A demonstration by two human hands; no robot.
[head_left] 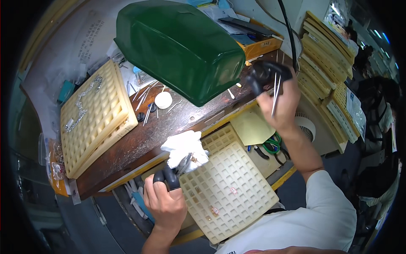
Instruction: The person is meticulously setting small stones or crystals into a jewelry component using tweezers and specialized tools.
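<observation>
My left hand (165, 203) is closed, with black covers on the thumb and forefinger tips. It grips a silvery metal tool (184, 163) whose exact kind I cannot make out. The tool meets a crumpled white cloth or tissue (179, 146), where a small gold-coloured piece (194, 159) shows. Raised at the right, my right hand (284, 106) has similar black fingertip covers and holds slim metal tweezers (276, 91). Between my arms lies a cream tray (249, 178) of square pockets, with small gold-coloured pieces (212, 211) and a pinkish tag (233, 190) in it.
A large green hood (177, 46) overhangs the dark wooden bench (139, 146). Another pocketed tray (95, 122) with a silvery chain (80, 101) stands left. A round white pot (163, 100) sits near thin tools. Green-handled pliers (272, 144) lie right, below stacked trays (325, 55).
</observation>
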